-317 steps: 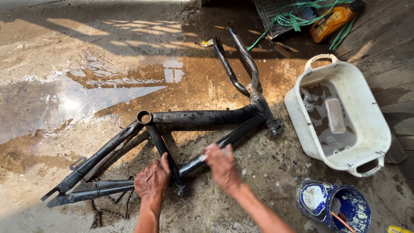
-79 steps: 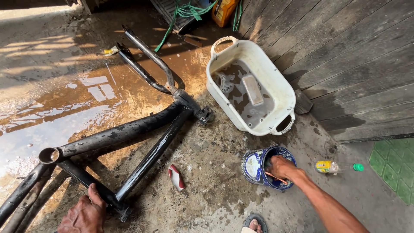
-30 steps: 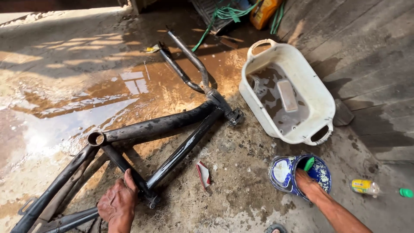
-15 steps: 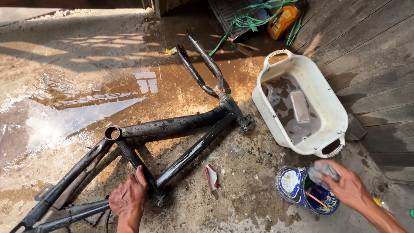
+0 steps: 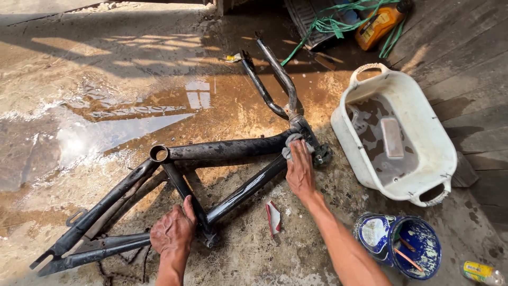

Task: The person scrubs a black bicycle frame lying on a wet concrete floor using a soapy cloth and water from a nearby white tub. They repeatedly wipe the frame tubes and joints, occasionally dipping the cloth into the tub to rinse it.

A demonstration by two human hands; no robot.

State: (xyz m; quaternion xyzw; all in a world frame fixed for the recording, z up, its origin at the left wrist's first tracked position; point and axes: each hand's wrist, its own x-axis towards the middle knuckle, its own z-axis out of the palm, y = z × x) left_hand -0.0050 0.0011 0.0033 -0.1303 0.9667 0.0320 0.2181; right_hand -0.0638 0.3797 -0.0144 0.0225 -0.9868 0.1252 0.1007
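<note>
An orange plastic bottle (image 5: 379, 22) with a dark cap lies far beyond the right hand (image 5: 300, 172), at the top edge beside green cord. A round blue tin (image 5: 400, 244) with a white label patch stands open near the right forearm, and a small yellow-labelled bottle (image 5: 481, 271) lies further right of it. A small red-and-white wrapper (image 5: 273, 217) lies between the hands.

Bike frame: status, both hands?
Left hand gripping bike frame near bottom bracket. Right hand pressing grey rag at head tube. Nothing in the way.
</note>
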